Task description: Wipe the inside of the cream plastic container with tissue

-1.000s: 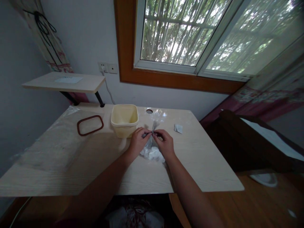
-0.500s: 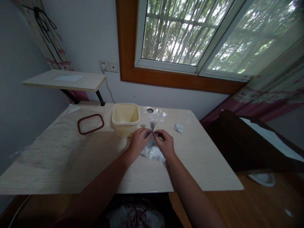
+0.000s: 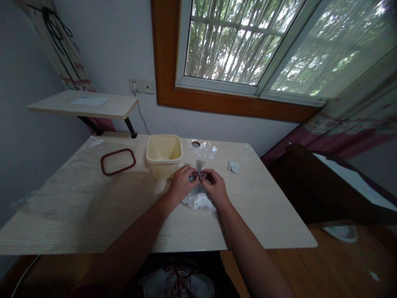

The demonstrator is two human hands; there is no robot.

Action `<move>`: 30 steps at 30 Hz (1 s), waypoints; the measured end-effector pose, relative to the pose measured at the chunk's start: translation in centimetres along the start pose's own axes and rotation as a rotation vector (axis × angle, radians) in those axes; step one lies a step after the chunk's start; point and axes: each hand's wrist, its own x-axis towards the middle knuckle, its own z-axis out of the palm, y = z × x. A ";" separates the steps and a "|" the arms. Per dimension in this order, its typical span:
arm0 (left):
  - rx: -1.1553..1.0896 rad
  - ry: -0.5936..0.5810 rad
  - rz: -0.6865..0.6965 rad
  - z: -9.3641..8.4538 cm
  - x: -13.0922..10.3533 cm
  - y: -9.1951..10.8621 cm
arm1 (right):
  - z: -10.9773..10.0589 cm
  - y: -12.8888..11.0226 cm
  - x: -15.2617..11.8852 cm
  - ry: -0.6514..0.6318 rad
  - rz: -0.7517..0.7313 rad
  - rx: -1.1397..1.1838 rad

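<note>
Between my hands stands a clear plastic bag (image 3: 199, 200) with white contents, its neck gathered to a narrow point and its top flaring above my fingers. My left hand (image 3: 183, 182) pinches the gathered neck from the left. From the other side my right hand (image 3: 214, 186) pinches the same spot with thumb and fingertips. Whatever small tie might be at the neck is too small to make out. Just behind my left hand sits a cream plastic bin (image 3: 164, 165), upright and with its top uncovered.
A reddish-brown rounded frame (image 3: 118, 162) lies on the table (image 3: 124, 223) at left, near thin clear plastic sheeting (image 3: 68, 194). To the right is a small folded paper (image 3: 233, 167). A raised shelf (image 3: 83, 105) stands at the back left, below wall sockets (image 3: 141, 86).
Both hands keep their pinch on the bag's neck, with the fingers shifting slightly. The bag's lower part has moved a little to the left.
</note>
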 end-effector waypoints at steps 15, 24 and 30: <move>-0.015 -0.032 -0.051 0.4 -0.1 0.2 | -0.6 -0.2 0.6 -0.106 0.004 -0.005; -0.135 -0.067 -0.232 0.6 0.3 0.5 | -0.4 -0.4 1.1 -0.143 0.140 0.127; -0.422 -0.161 -0.398 0.6 0.7 -0.5 | -0.3 0.4 1.2 -0.161 0.190 0.173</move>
